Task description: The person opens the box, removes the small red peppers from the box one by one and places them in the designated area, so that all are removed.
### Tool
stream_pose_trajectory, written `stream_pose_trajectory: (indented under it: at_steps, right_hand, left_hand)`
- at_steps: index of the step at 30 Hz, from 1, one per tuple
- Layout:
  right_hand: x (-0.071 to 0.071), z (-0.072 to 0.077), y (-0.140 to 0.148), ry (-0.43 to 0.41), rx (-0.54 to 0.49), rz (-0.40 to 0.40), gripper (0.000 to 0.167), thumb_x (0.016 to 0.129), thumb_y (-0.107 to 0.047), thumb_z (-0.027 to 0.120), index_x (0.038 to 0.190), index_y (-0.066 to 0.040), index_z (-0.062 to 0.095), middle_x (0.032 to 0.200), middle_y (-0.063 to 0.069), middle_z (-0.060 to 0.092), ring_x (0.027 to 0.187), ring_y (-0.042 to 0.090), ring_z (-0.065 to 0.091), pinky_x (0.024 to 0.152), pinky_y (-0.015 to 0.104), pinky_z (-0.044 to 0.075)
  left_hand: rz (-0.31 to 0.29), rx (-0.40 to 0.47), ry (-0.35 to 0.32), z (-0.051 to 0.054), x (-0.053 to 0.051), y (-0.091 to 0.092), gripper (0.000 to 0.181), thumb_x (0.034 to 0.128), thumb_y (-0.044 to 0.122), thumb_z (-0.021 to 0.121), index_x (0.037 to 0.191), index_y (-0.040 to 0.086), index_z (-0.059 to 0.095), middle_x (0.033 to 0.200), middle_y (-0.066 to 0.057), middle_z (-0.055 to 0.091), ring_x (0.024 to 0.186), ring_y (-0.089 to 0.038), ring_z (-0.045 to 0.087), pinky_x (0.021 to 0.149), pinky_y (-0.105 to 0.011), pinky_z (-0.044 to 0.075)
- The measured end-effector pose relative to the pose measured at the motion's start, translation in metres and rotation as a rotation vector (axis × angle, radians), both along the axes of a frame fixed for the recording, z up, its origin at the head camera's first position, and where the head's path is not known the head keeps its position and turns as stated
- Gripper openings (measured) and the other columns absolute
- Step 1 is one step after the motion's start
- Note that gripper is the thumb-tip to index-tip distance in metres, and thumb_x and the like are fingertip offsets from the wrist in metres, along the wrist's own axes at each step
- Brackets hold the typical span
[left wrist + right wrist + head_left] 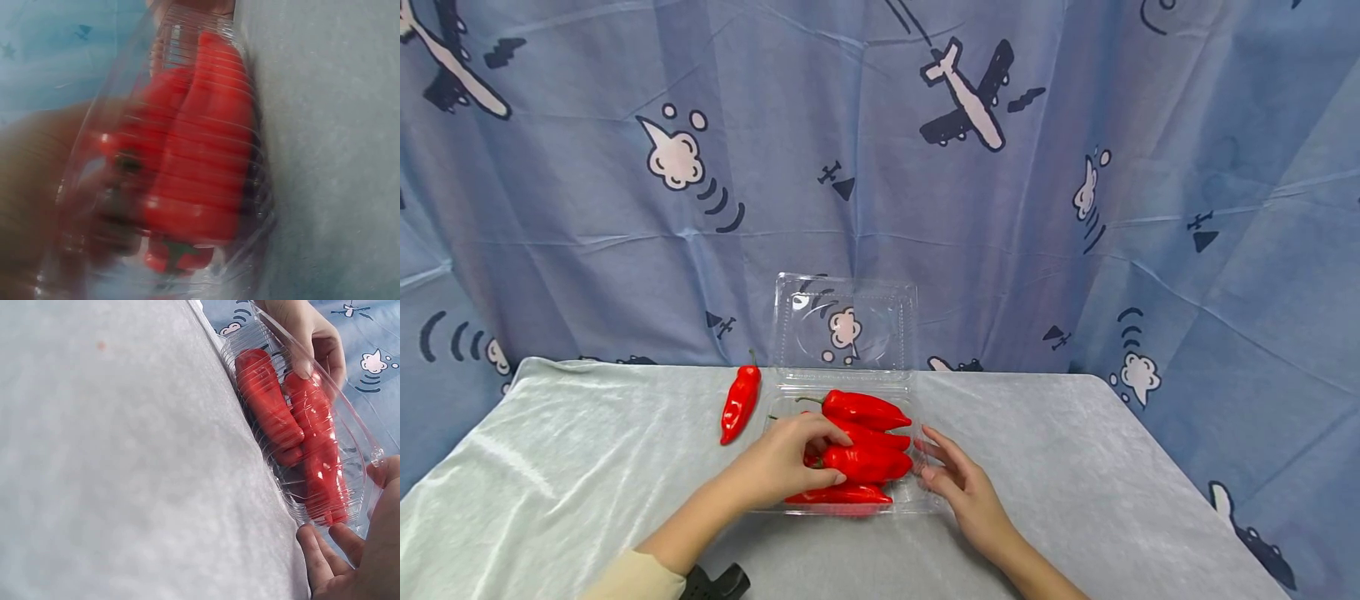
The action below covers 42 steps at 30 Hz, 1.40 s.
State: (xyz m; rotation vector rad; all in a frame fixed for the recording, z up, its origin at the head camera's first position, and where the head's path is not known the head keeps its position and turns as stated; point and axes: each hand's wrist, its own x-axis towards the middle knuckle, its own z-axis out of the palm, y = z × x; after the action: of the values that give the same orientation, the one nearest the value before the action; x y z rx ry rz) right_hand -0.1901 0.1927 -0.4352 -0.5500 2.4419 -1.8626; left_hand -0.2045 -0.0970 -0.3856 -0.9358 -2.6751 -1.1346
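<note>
A clear plastic clamshell container (910,504) stands with its lid (883,329) raised at the back. Several red peppers lie in its base, among them one pepper (865,408) at the rear and another pepper (842,494) along the front. My left hand (782,462) reaches in from the left and grips a red pepper (872,463) near its stem end, thumb in front and fingers behind. At the right wall, my right hand (973,500) holds the container, thumb at the rim and fingers against the outside, as the right wrist view shows. The left wrist view is blurred.
One loose red pepper (741,404) lies on the pale cloth-covered table (587,450), left of the container. Behind the table hangs a blue curtain (760,167) with airplane prints. A black object (718,583) shows by the left sleeve.
</note>
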Motion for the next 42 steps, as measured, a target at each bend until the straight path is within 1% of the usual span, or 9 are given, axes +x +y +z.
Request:
stream_pose_trajectory:
  at_steps: [3, 7, 12, 21, 26, 29, 35, 38, 42]
  right_hand:
    - [0.0, 0.0, 0.0, 0.003, -0.006, 0.008, 0.055, 0.102, -0.012, 0.056, 0.154, -0.005, 0.039, 0.148, 0.028, 0.051, 0.121, 0.028, 0.067, 0.093, 0.02, 0.056]
    - [0.0, 0.0, 0.001, 0.007, -0.016, 0.017, 0.056, 0.102, -0.011, 0.056, 0.154, -0.003, 0.038, 0.148, 0.029, 0.051, 0.117, 0.017, 0.07, 0.091, 0.019, 0.056]
    - [0.0, 0.0, 0.001, 0.009, -0.018, 0.014, 0.056, 0.101, -0.01, 0.057, 0.154, -0.003, 0.038, 0.147, 0.029, 0.051, 0.113, 0.01, 0.07, 0.09, 0.019, 0.057]
    - [0.0, 0.0, 0.001, 0.013, -0.007, 0.016, 0.056, 0.101, -0.01, 0.057, 0.154, -0.005, 0.039, 0.147, 0.029, 0.051, 0.114, 0.011, 0.07, 0.091, 0.02, 0.056]
    - [-0.001, 0.0, 0.001, 0.019, -0.012, 0.019, 0.056, 0.101, -0.009, 0.057, 0.154, -0.004, 0.038, 0.147, 0.03, 0.051, 0.113, 0.01, 0.07, 0.09, 0.02, 0.057]
    - [-0.001, 0.001, 0.001, 0.019, -0.012, 0.02, 0.056, 0.101, -0.009, 0.057, 0.154, -0.003, 0.038, 0.147, 0.03, 0.051, 0.114, 0.01, 0.07, 0.09, 0.019, 0.056]
    - [-0.001, 0.001, 0.0, 0.023, -0.006, 0.018, 0.056, 0.101, -0.01, 0.057, 0.154, -0.003, 0.038, 0.146, 0.03, 0.052, 0.114, 0.011, 0.07, 0.09, 0.019, 0.056]
    - [-0.001, 0.001, 0.0, 0.026, -0.013, 0.017, 0.056, 0.101, -0.009, 0.057, 0.153, -0.003, 0.038, 0.146, 0.03, 0.052, 0.114, 0.011, 0.07, 0.09, 0.02, 0.056]
    - [-0.001, 0.0, 0.0, 0.032, -0.013, 0.009, 0.056, 0.1, -0.008, 0.057, 0.153, -0.003, 0.039, 0.146, 0.03, 0.052, 0.113, 0.009, 0.07, 0.09, 0.019, 0.056]
  left_hand:
    - [0.003, 0.028, -0.023, 0.003, 0.0, -0.001, 0.028, 0.0801, 0.016, 0.085, 0.106, 0.019, 0.074, 0.094, 0.009, 0.068, 0.081, -0.005, 0.061, 0.074, -0.023, 0.055]
    - [0.037, 0.038, -0.056, 0.009, 0.001, -0.003, 0.027, 0.0802, 0.018, 0.085, 0.104, 0.022, 0.074, 0.097, 0.011, 0.068, 0.083, -0.007, 0.061, 0.076, -0.022, 0.055]
    - [0.067, 0.046, -0.068, 0.016, 0.001, -0.006, 0.025, 0.0805, 0.02, 0.085, 0.102, 0.023, 0.074, 0.098, 0.01, 0.07, 0.085, -0.009, 0.061, 0.078, -0.023, 0.056]
    - [0.085, 0.111, -0.041, 0.023, -0.003, -0.015, 0.025, 0.0813, 0.02, 0.084, 0.104, 0.019, 0.074, 0.097, 0.008, 0.074, 0.086, -0.007, 0.067, 0.079, -0.026, 0.06]
    - [0.104, 0.146, -0.036, 0.03, -0.004, -0.023, 0.026, 0.0818, 0.019, 0.084, 0.106, 0.02, 0.074, 0.098, 0.009, 0.075, 0.086, -0.006, 0.068, 0.083, -0.032, 0.061]
    - [0.108, 0.173, -0.015, 0.034, -0.004, -0.028, 0.026, 0.0814, 0.018, 0.084, 0.106, 0.018, 0.075, 0.099, 0.007, 0.075, 0.085, -0.007, 0.069, 0.083, -0.033, 0.061]
    - [0.124, 0.235, 0.001, 0.042, -0.004, -0.036, 0.028, 0.0803, 0.014, 0.085, 0.107, 0.015, 0.075, 0.1, 0.003, 0.076, 0.085, -0.008, 0.072, 0.082, -0.034, 0.061]
    - [0.141, 0.239, 0.006, 0.047, -0.003, -0.041, 0.028, 0.081, 0.015, 0.085, 0.107, 0.015, 0.075, 0.1, 0.004, 0.075, 0.087, -0.008, 0.071, 0.081, -0.034, 0.061]
    - [0.18, 0.231, 0.003, 0.052, -0.002, -0.047, 0.025, 0.0826, 0.018, 0.083, 0.107, 0.018, 0.075, 0.1, 0.005, 0.075, 0.087, -0.01, 0.071, 0.079, -0.028, 0.059]
